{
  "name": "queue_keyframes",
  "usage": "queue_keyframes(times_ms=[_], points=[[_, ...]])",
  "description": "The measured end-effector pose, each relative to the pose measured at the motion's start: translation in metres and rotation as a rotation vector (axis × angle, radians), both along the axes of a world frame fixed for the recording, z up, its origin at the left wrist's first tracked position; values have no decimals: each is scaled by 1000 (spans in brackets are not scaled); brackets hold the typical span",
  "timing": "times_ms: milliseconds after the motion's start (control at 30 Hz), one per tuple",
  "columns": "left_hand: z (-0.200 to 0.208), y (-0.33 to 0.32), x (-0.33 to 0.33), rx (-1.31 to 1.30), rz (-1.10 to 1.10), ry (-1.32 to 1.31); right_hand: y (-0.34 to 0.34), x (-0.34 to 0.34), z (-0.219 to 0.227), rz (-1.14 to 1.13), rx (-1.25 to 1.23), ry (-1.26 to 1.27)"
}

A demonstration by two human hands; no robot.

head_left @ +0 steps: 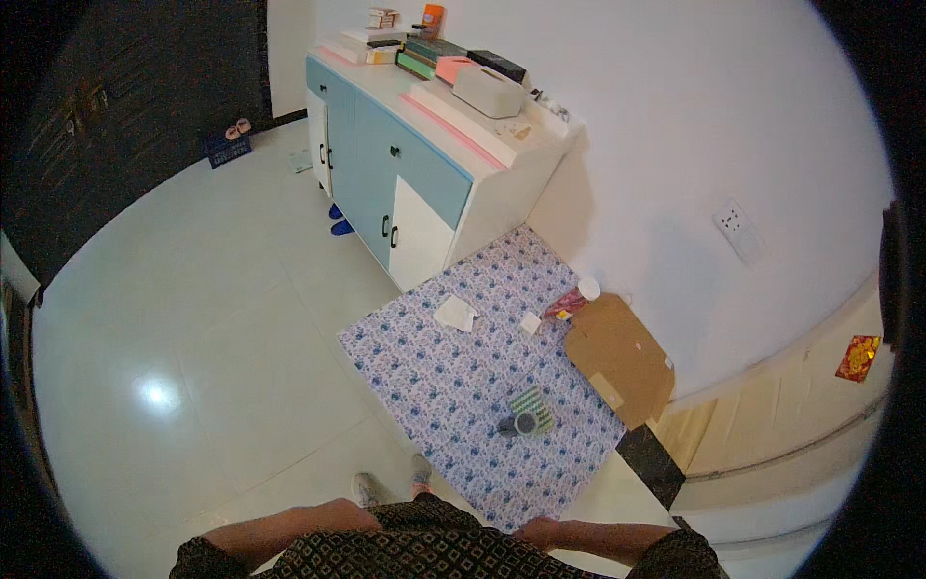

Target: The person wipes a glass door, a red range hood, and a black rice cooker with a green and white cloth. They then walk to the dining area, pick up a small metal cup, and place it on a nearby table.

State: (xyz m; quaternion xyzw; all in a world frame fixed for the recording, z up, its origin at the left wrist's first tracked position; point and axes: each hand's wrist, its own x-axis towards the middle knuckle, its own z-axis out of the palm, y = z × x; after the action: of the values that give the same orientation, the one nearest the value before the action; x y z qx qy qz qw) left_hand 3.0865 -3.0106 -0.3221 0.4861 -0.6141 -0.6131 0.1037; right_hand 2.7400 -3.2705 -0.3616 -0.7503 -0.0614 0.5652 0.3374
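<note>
My left hand (355,515) and my right hand (536,532) are at the lower edge, close to my dark patterned clothing (415,545). Their fingers are hidden, so whether they hold anything does not show. A table covered with a blue-and-white floral cloth (453,386) stands in front of me, its near end by my right hand. On the cloth, a dark cup (524,424) is beside a green-and-white patterned item (536,403). Farther off lie a crumpled white paper (454,314), a small white box (530,323) and a reddish container with a white lid (588,288).
Brown cardboard (622,352) leans over the table's right edge by the wall. A blue-and-white cabinet (371,164) with boxes on top stands beyond the table. Pale floor tiles (222,318) stretch left toward a dark door (125,106). A dark blue basket (229,151) sits near the door.
</note>
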Motion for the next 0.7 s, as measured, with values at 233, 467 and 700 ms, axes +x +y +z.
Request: queue_keyframes(times_ms=[233,467,700], points=[[-73,67,-8,184,154,94,-9,58,10,285,-44,-17],[-114,157,-17,259,414,188,12,168,118,447,-123,-58],[-74,182,-26,298,821,705,30,215,133,652,-77,-251]])
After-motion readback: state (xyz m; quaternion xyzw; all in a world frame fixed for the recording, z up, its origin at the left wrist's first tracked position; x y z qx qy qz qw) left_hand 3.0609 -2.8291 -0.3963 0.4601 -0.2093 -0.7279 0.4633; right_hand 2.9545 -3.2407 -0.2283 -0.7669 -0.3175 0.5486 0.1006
